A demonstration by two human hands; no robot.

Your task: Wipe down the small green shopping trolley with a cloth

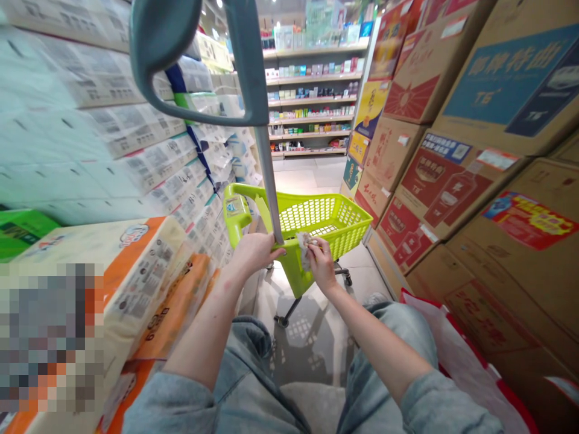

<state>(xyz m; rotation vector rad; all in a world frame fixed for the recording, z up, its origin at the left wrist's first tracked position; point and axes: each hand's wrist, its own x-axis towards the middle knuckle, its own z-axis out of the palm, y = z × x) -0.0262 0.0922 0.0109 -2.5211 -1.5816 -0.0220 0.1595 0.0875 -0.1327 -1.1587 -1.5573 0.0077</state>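
A lime-green shopping cart (350, 211) with a perforated basket stands on wheels in front of my knees. From its near end rises a grey metal pole (270, 181), topped by a dark grey loop handle (248, 72). My left hand (254, 253) is closed on the cart's rim beside the foot of the pole, its thumb lying along the edge and its other fingers mostly hidden. In my right hand (321, 263) a crumpled white tissue (303, 248) is pinched and pressed against the cart's near end panel.
Stacked cardboard cartons (452, 175) wall the right side. White paper packs (113, 126) pile up on the left, with orange-and-cream packs (140, 283) nearer me. A red-edged white bag (465, 355) lies by my right leg. Stocked shelves (312, 102) stand beyond the tiled floor.
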